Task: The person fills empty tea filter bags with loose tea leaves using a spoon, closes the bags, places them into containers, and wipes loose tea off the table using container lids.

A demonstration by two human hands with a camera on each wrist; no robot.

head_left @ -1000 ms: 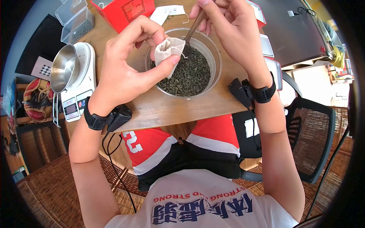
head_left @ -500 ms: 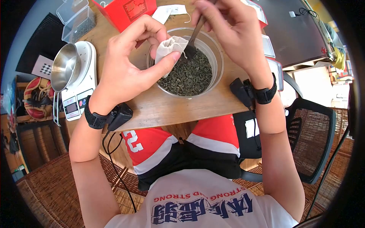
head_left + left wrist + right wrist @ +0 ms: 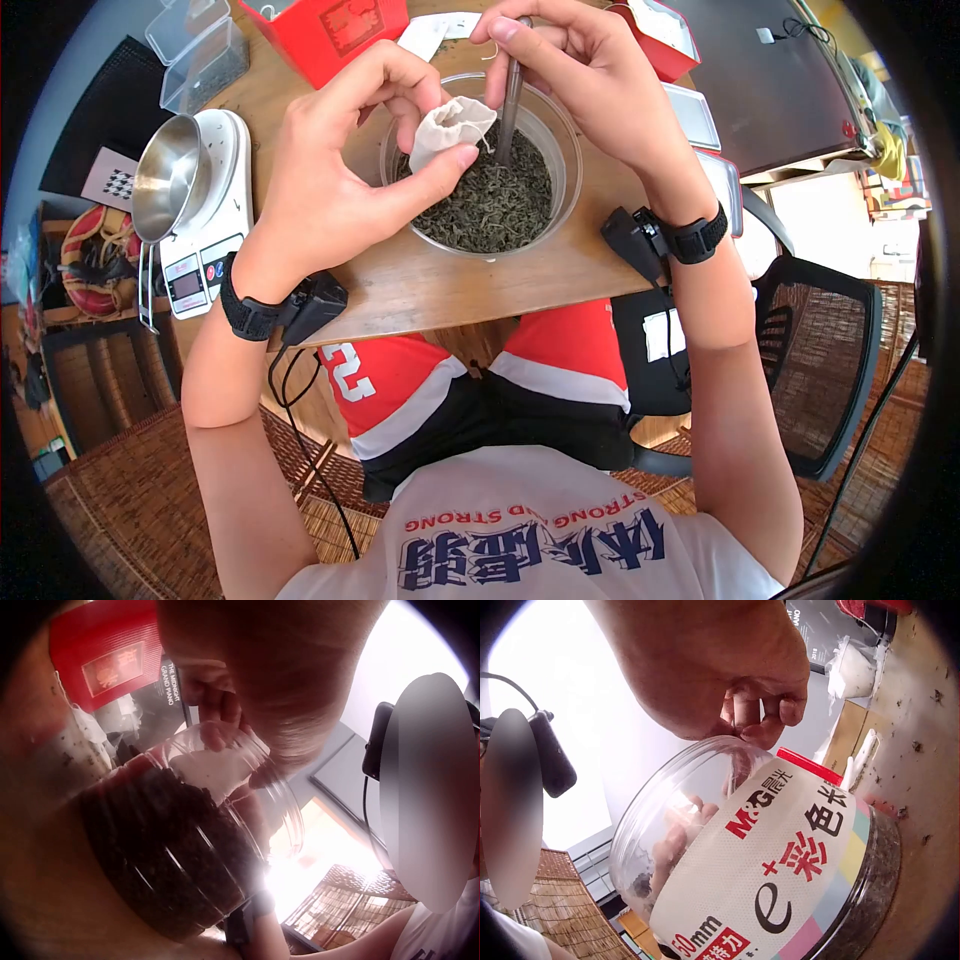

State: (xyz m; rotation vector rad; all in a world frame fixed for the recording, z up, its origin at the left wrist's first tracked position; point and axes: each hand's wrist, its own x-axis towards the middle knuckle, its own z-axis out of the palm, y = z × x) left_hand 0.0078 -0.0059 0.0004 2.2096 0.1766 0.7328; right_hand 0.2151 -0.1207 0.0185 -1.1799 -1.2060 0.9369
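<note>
Pinching pouch [image 3: 443, 132] in left hand [image 3: 340, 170] and spoon [image 3: 511, 100] in right hand [image 3: 605, 90], we should keep the pouch gaping at ten o'clock over the tub [image 3: 569, 175].

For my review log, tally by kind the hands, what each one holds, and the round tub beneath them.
Hands (left hand, right hand): 2
White cloth bag: 1
Spoon: 1
Round clear tub: 1
Total: 5

Soft light covers the wooden table [image 3: 430, 295] here, burning white off to the right. By the left wrist, the clear plastic jar [image 3: 172, 847] looks dim, hazy, streaked with reflections; the shadowed right hand [image 3: 720, 675] meets blown-out white. Edges bow into black.
</note>
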